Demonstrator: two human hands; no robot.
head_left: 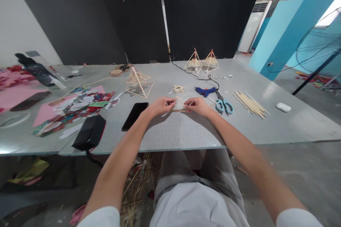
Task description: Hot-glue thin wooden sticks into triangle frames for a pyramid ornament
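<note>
Both my hands meet at the middle of the grey table [186, 131]. My left hand [160, 105] and my right hand [197, 105] each pinch one end of a small triangle of thin wooden sticks [179, 106], held just above the tabletop. A small flat stick star [178, 88] lies just behind it. A blue glue gun [205, 91] and blue-handled scissors [224, 105] lie right of my right hand. A bundle of loose sticks [249, 104] lies further right.
A black phone [134, 115] lies left of my left hand, a black box [89, 132] at the front edge. Finished stick pyramids [139, 82] [201, 62] stand behind. Coloured paper scraps [77, 108] cover the left. A white earbud case [283, 107] sits right.
</note>
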